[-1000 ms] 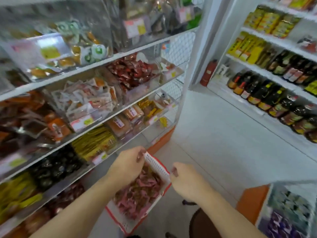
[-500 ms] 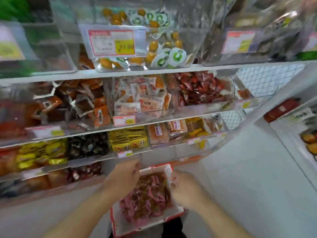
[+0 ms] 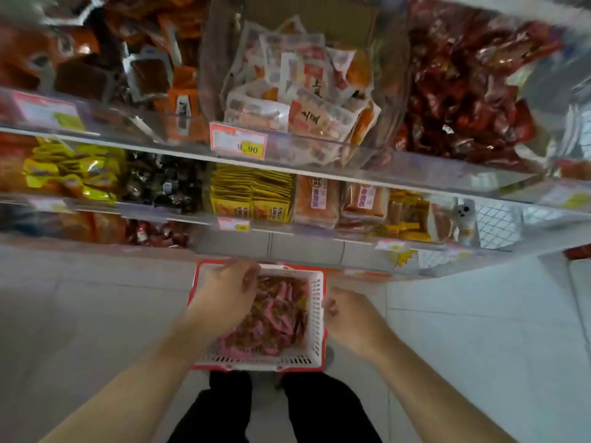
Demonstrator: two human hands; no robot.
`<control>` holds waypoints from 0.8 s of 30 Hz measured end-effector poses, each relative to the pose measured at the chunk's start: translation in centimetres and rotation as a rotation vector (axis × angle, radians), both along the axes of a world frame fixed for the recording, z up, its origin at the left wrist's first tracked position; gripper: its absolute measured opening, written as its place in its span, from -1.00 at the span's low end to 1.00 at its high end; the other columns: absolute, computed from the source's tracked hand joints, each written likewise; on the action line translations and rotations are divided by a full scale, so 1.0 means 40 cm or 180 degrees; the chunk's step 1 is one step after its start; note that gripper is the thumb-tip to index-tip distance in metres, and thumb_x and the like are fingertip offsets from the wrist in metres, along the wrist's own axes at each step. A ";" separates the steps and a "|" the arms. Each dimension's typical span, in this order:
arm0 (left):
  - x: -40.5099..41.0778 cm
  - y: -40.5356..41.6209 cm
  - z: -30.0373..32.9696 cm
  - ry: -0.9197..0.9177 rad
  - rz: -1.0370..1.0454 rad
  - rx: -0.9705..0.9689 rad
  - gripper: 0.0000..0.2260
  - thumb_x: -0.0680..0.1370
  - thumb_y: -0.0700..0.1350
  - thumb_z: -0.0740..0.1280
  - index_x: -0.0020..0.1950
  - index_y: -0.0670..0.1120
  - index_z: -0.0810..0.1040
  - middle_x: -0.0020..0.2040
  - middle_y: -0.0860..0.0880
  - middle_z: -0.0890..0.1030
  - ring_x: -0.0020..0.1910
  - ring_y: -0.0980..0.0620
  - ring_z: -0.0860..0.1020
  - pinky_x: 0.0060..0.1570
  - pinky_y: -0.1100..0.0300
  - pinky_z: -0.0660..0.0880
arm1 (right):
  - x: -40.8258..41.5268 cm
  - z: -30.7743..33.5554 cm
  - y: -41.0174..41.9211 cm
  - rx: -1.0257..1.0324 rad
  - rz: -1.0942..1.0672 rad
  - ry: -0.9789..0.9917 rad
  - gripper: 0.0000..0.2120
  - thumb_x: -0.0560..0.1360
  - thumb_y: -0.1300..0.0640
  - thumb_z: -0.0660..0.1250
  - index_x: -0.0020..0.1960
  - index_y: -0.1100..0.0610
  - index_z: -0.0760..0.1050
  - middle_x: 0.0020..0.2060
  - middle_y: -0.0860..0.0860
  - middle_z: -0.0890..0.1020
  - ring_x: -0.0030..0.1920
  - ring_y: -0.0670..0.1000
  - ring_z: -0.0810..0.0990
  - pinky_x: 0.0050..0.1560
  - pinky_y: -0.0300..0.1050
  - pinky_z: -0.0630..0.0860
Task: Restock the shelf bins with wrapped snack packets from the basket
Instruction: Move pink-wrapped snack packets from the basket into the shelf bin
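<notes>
We stand before the snack shelf (image 3: 287,174), its clear bins (image 3: 319,155) tiered above and ahead of us, the top tier holding dark red packets (image 3: 473,100) toward the right end and pale sausage packs (image 3: 303,100) at the middle. Below them, just in front of the shelf's bottom edge, the white-and-red basket (image 3: 316,314) hangs level over the floor (image 3: 479,346), its long axis running away from us toward the shelf. The pink wrapped snack packets (image 3: 275,318) lie heaped inside, filling it from near wall to far wall.

Our left hand (image 3: 224,298) reaches down over the basket's left rim, fingers curled into the heap at the far left corner; whether they have closed on a packet we cannot tell. Our right hand (image 3: 348,318) grips the right rim, fingers curled round it. So the left is nearer the packets, and the bins lie up and forward from it.
</notes>
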State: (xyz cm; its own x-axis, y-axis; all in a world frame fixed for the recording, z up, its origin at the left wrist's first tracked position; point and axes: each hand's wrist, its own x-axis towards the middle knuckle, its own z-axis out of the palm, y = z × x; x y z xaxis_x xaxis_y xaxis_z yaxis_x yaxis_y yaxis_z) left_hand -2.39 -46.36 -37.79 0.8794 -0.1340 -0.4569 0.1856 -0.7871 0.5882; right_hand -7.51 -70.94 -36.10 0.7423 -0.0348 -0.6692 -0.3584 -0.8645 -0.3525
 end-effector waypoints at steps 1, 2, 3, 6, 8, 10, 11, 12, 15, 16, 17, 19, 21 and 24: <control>-0.006 -0.002 -0.030 0.0008 -0.0066 -0.0010 -0.80 0.63 -0.09 0.29 0.21 0.11 0.60 0.05 0.03 0.70 -0.02 -0.03 0.66 0.07 0.08 0.60 | -0.009 -0.021 0.006 -0.0042 -0.0035 0.0015 -0.90 0.57 0.11 0.29 -0.10 -0.02 0.54 -0.14 -0.08 0.68 -0.14 -0.05 0.66 -0.03 0.04 0.68; -0.014 -0.001 -0.062 0.0026 -0.0141 0.0014 -0.79 0.64 -0.09 0.27 0.23 0.10 0.59 0.04 0.01 0.70 -0.03 -0.04 0.67 0.04 0.09 0.61 | -0.022 -0.048 0.013 -0.0079 -0.0045 0.0032 -0.89 0.58 0.13 0.29 -0.09 -0.02 0.54 -0.12 -0.07 0.68 -0.13 -0.04 0.67 -0.03 0.03 0.68; -0.023 0.003 -0.097 0.0033 -0.0204 0.0042 -0.78 0.65 -0.08 0.26 0.25 0.10 0.59 0.04 0.00 0.70 -0.04 -0.04 0.67 0.02 0.11 0.61 | -0.037 -0.076 0.021 -0.0107 -0.0056 0.0057 -0.89 0.58 0.13 0.29 -0.08 -0.02 0.55 -0.11 -0.07 0.68 -0.12 -0.03 0.67 -0.02 0.02 0.67; -0.042 0.014 -0.208 -0.0093 -0.0261 0.0157 -0.75 0.66 -0.09 0.26 0.31 0.11 0.56 0.12 -0.01 0.68 -0.08 -0.02 0.61 -0.04 0.16 0.53 | -0.066 -0.192 0.052 -0.0102 -0.0026 0.0173 -0.91 0.57 0.09 0.26 -0.04 -0.05 0.53 -0.10 -0.09 0.67 -0.09 -0.01 0.66 0.06 0.04 0.65; -0.046 0.012 -0.303 -0.0105 -0.0201 0.0102 -0.70 0.65 -0.10 0.27 0.36 0.13 0.52 0.19 -0.01 0.64 0.04 -0.07 0.62 0.06 0.09 0.56 | -0.070 -0.301 0.063 -0.0150 0.0035 0.0221 -0.92 0.54 0.03 0.23 -0.08 -0.11 0.49 -0.11 -0.12 0.65 -0.05 0.01 0.66 0.15 0.08 0.61; -0.058 0.010 -0.406 -0.0064 -0.0081 0.0099 -0.65 0.63 -0.12 0.28 0.41 0.10 0.50 0.22 -0.06 0.64 0.14 -0.17 0.63 0.12 0.04 0.58 | -0.063 -0.424 0.070 -0.0121 0.0127 0.0199 -0.90 0.50 0.00 0.21 -0.10 -0.17 0.48 -0.08 -0.14 0.62 -0.02 0.01 0.65 0.17 0.06 0.59; -0.067 0.012 -0.457 -0.0049 -0.0020 0.0152 -0.64 0.63 -0.14 0.28 0.43 0.07 0.50 0.22 -0.08 0.64 0.15 -0.17 0.62 0.11 0.06 0.56 | -0.061 -0.479 0.080 -0.0026 0.0194 0.0219 -0.88 0.52 0.02 0.22 -0.05 -0.17 0.51 -0.06 -0.14 0.61 -0.03 0.01 0.64 0.12 0.01 0.59; -0.080 0.012 -0.511 -0.0018 0.0041 0.0177 -0.63 0.63 -0.14 0.28 0.44 0.05 0.50 0.22 -0.06 0.64 0.16 -0.15 0.62 0.11 0.09 0.54 | -0.062 -0.537 0.089 0.0081 0.0282 0.0243 -0.85 0.57 0.08 0.25 0.03 -0.13 0.55 -0.05 -0.12 0.59 -0.02 0.02 0.63 0.05 -0.05 0.58; -0.107 0.024 -0.665 -0.0060 0.0092 0.0311 -0.62 0.62 -0.12 0.29 0.44 0.06 0.51 0.27 -0.01 0.63 0.20 -0.07 0.62 0.19 0.12 0.54 | -0.058 -0.695 0.111 0.0311 0.0570 0.0018 -0.83 0.64 0.12 0.28 0.18 -0.02 0.58 0.00 -0.04 0.61 0.03 0.05 0.64 0.01 -0.05 0.59; -0.117 0.026 -0.709 -0.0129 0.0108 0.0325 -0.62 0.61 -0.13 0.30 0.43 0.06 0.53 0.27 0.00 0.63 0.21 -0.06 0.62 0.20 0.11 0.55 | -0.058 -0.740 0.117 0.0353 0.0645 -0.0112 -0.82 0.65 0.08 0.28 0.22 -0.01 0.56 0.01 -0.04 0.61 0.03 0.05 0.63 0.01 -0.03 0.59; -0.129 0.027 -0.754 -0.0190 0.0130 0.0310 -0.63 0.60 -0.13 0.30 0.40 0.04 0.54 0.27 -0.01 0.63 0.20 -0.06 0.62 0.21 0.09 0.57 | -0.058 -0.779 0.122 0.0365 0.0716 -0.0218 -0.81 0.65 0.05 0.28 0.24 -0.01 0.53 -0.02 -0.05 0.60 0.02 0.05 0.63 -0.04 -0.04 0.57; -0.153 0.023 -0.827 -0.0348 0.0141 0.0318 -0.65 0.60 -0.14 0.32 0.38 0.02 0.56 0.27 -0.02 0.62 0.21 -0.06 0.62 0.24 0.09 0.57 | -0.062 -0.837 0.131 0.0339 0.0818 -0.0360 -0.80 0.64 0.02 0.28 0.24 0.02 0.44 -0.11 -0.06 0.55 -0.05 0.06 0.61 -0.17 -0.04 0.50; -0.188 0.018 -0.875 -0.0591 0.0159 0.0297 -0.66 0.60 -0.16 0.33 0.39 0.01 0.56 0.29 -0.01 0.62 0.23 -0.05 0.61 0.26 0.14 0.52 | -0.075 -0.871 0.139 0.0273 0.0864 -0.0498 -0.78 0.64 0.03 0.29 0.24 0.07 0.42 -0.10 -0.01 0.56 -0.07 0.08 0.61 -0.12 0.03 0.59; -0.271 0.008 -0.887 -0.0966 0.0271 0.0142 -0.69 0.60 -0.18 0.34 0.32 0.06 0.58 0.20 0.10 0.61 0.11 0.08 0.59 0.05 0.28 0.46 | -0.135 -0.881 0.132 0.0255 0.0759 -0.0773 -0.81 0.63 0.07 0.31 0.22 0.07 0.45 -0.03 0.00 0.59 -0.03 0.06 0.61 -0.02 0.06 0.62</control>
State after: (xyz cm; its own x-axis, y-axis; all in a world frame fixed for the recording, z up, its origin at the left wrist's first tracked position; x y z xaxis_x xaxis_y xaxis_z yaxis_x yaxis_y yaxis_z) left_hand -13.22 -46.04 -73.26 0.9837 -0.0399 -0.1756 0.0731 -0.8026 0.5920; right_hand -12.90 -65.67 -71.33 0.8612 0.2041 -0.4655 -0.0470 -0.8799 -0.4728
